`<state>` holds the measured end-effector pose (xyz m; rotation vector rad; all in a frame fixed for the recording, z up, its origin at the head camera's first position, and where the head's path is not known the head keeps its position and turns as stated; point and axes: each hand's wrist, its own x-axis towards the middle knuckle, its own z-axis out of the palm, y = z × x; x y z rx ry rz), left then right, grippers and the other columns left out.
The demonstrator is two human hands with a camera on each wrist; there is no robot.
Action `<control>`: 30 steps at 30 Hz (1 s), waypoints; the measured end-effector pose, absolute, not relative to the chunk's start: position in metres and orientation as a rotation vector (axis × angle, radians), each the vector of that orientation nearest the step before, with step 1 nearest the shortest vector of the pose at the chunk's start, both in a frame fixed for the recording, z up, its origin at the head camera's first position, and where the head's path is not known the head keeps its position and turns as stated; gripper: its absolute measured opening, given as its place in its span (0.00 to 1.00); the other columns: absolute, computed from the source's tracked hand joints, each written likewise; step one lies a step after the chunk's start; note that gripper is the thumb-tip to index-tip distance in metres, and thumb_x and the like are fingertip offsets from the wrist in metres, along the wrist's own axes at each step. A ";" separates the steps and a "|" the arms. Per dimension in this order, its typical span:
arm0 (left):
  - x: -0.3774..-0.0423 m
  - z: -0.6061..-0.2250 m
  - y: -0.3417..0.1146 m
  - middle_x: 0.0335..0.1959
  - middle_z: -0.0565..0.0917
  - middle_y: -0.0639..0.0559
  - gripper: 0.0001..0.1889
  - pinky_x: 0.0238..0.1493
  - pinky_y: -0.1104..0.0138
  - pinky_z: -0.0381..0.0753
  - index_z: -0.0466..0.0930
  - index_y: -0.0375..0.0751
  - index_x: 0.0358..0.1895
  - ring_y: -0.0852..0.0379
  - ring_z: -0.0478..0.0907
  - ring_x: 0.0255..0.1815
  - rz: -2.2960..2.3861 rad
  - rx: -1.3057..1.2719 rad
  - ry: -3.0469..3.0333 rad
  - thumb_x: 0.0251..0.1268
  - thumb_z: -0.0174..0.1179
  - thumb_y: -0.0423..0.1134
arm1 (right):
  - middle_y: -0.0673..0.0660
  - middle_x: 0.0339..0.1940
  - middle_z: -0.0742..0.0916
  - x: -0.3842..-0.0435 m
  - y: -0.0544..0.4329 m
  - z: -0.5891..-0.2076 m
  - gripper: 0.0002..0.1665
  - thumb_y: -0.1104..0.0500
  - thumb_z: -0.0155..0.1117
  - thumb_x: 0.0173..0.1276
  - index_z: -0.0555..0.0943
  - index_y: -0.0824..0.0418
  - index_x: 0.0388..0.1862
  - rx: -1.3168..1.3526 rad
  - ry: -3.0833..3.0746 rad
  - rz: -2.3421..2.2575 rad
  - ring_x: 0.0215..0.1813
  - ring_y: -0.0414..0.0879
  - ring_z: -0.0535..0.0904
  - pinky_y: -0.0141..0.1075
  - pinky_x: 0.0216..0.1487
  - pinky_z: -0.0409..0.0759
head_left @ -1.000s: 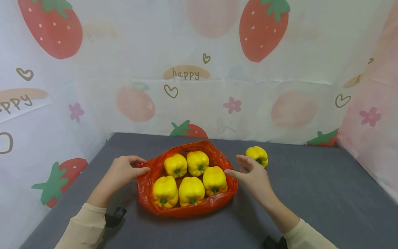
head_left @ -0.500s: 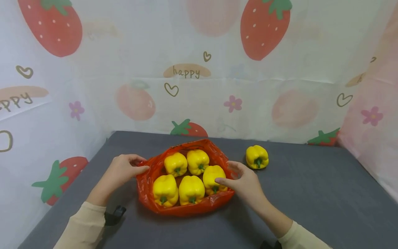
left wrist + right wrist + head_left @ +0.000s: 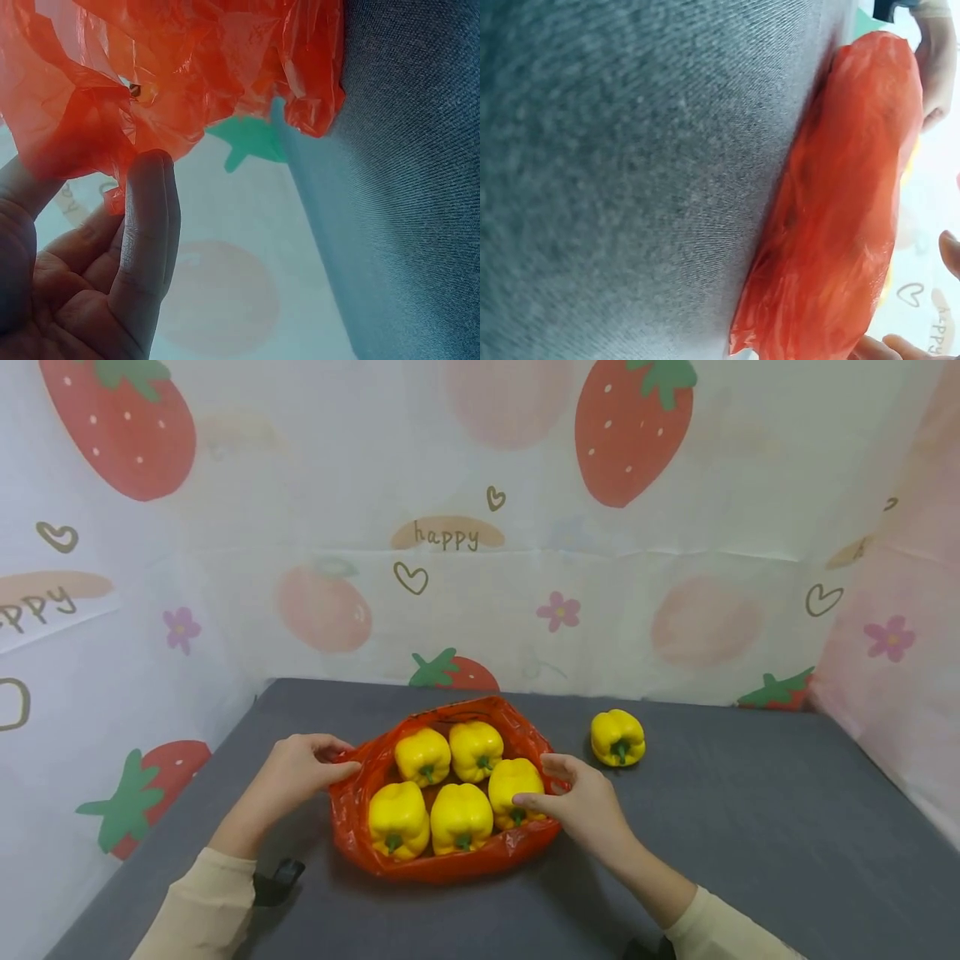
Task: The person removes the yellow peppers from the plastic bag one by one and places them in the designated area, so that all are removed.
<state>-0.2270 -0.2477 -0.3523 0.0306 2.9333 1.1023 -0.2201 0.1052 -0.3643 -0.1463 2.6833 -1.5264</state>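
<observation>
A red plastic bag (image 3: 450, 868) sits with its mouth spread wide, and several yellow bell peppers (image 3: 462, 818) lie inside it. My left hand (image 3: 296, 772) pinches the bag's left rim; thin folds of plastic run between thumb and fingers (image 3: 150, 225) in the left wrist view. Over the right rim is my right hand (image 3: 588, 802), its thumb (image 3: 534, 802) overlapping the rightmost pepper in the bag and its fingers right at the rim. The right wrist view has that thumb (image 3: 951, 251) apart from the plastic, the fingers beside the bag's edge.
One more yellow bell pepper (image 3: 617, 737) lies on the grey tabletop (image 3: 750, 827), behind and right of the bag. A white cloth backdrop (image 3: 637, 560) printed with strawberries rises along the back and sides.
My right hand has moved left, from beside the loose pepper to over the bag's right rim, which has drawn slightly inward. My left hand keeps its hold on the left rim.
</observation>
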 end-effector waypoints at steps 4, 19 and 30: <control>-0.227 -0.353 -0.248 0.43 0.87 0.43 0.22 0.41 0.61 0.86 0.83 0.35 0.53 0.54 0.81 0.38 1.096 0.035 2.934 0.64 0.66 0.49 | 0.62 0.65 0.82 -0.223 0.105 -0.367 0.44 0.45 0.77 0.56 0.74 0.64 0.67 -0.141 2.696 -1.498 0.67 0.57 0.77 0.51 0.65 0.77; -0.226 -0.350 -0.247 0.44 0.87 0.43 0.22 0.42 0.61 0.86 0.83 0.35 0.53 0.54 0.81 0.39 1.084 0.037 2.939 0.64 0.66 0.48 | 0.64 0.62 0.83 -0.227 0.100 -0.373 0.43 0.46 0.79 0.54 0.76 0.67 0.64 -0.160 2.738 -1.437 0.64 0.58 0.78 0.52 0.64 0.78; -0.228 -0.352 -0.247 0.43 0.87 0.43 0.21 0.41 0.62 0.87 0.83 0.35 0.53 0.55 0.81 0.38 1.104 0.040 2.932 0.63 0.67 0.47 | 0.64 0.62 0.83 -0.233 0.094 -0.375 0.43 0.49 0.80 0.53 0.77 0.68 0.63 -0.220 2.817 -1.334 0.65 0.58 0.78 0.53 0.65 0.76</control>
